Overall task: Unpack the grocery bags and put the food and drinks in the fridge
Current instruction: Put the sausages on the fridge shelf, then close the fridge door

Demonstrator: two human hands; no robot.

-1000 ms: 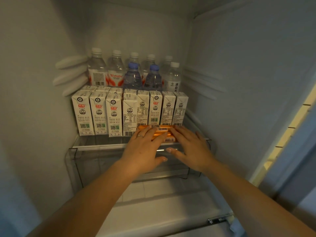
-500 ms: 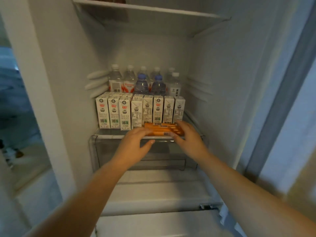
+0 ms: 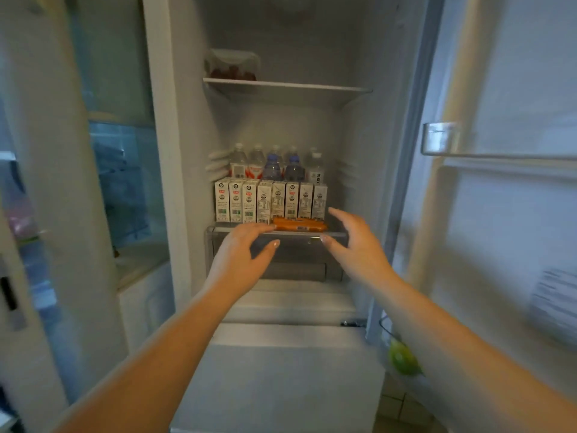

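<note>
An orange sausage pack (image 3: 299,224) lies at the front of the fridge's glass shelf (image 3: 309,234), before a row of white milk cartons (image 3: 270,200). Water bottles (image 3: 274,165) stand behind the cartons. My left hand (image 3: 240,260) hovers open just left of the pack and below it, its fingertips near the shelf edge. My right hand (image 3: 356,245) is open to the right of the pack, apart from it. Neither hand holds anything.
A clear box with red fruit (image 3: 232,65) sits on the upper shelf (image 3: 287,87). A clear drawer (image 3: 281,257) lies under the glass shelf. The open fridge door (image 3: 499,182) with its rack stands to the right. A green fruit (image 3: 402,359) shows low right.
Both hands have let go of the orange pack and drawn back from the shelf. The view has pulled back and up, showing more of the fridge.
</note>
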